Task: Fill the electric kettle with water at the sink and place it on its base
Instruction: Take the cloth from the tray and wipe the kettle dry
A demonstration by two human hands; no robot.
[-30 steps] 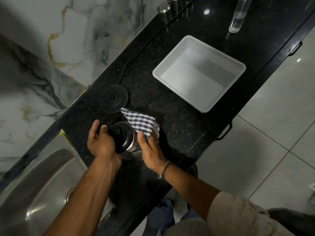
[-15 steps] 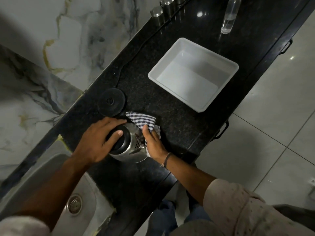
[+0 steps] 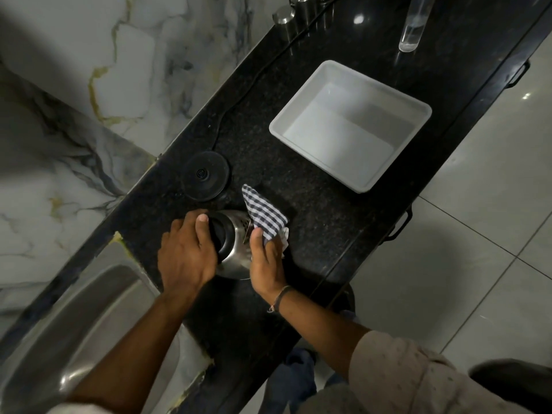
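Note:
A steel electric kettle [image 3: 237,249] with a black lid stands on the black granite counter [image 3: 313,222]. My left hand [image 3: 186,252] grips its black top and handle side. My right hand [image 3: 267,264] presses a blue-and-white checked cloth [image 3: 264,215] against the kettle's right side. The round black kettle base [image 3: 205,175] lies just beyond the kettle, bare, with its cord running along the wall. The steel sink [image 3: 74,324] is at the lower left.
A white square tub [image 3: 351,125] sits further along the counter. A clear bottle [image 3: 413,28] and several steel canisters [image 3: 294,13] stand at the far end. Marble wall on the left; tiled floor on the right past the counter edge.
My left hand has shifted from over the lid to gripping the kettle's left side. The cloth in my right hand has slid along the kettle's right side.

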